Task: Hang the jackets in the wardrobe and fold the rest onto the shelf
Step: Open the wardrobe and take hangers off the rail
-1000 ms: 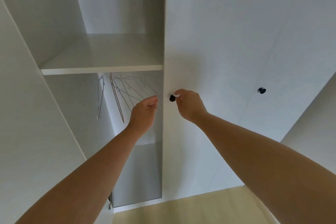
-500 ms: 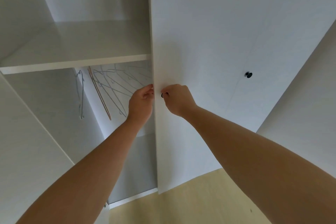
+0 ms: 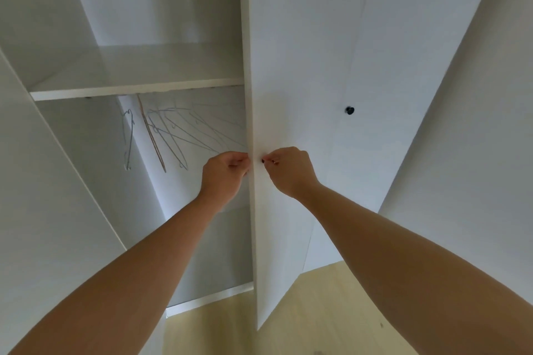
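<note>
View looking up into a tall white wardrobe (image 3: 161,3) that fills most of the frame. Two bare forearms reach up from the bottom corners and meet at the centre.

A tall white wardrobe door (image 3: 294,81) stands ajar, its thin left edge running straight down the middle of the frame. The right hand (image 3: 288,171) is on the door's face, thumb and fingertips pinched together on a small black round knob (image 3: 263,160) just beside that edge; the knob is almost wholly hidden by the fingers. The left hand (image 3: 226,174) is on the other side of the edge, fingers curled in and gripping the door's rim.

Inside the wardrobe, at centre left, a flat white shelf (image 3: 138,89) spans the opening. Below it, several thin grey wire hangers (image 3: 176,135) hang fanned out at angles, with one light wooden hanger (image 3: 151,135) among them, all to the left of the left hand.

A second black round knob (image 3: 349,110) sits on the white panels at right of centre. Pale yellow wooden floor (image 3: 317,311) shows at the bottom centre.
</note>
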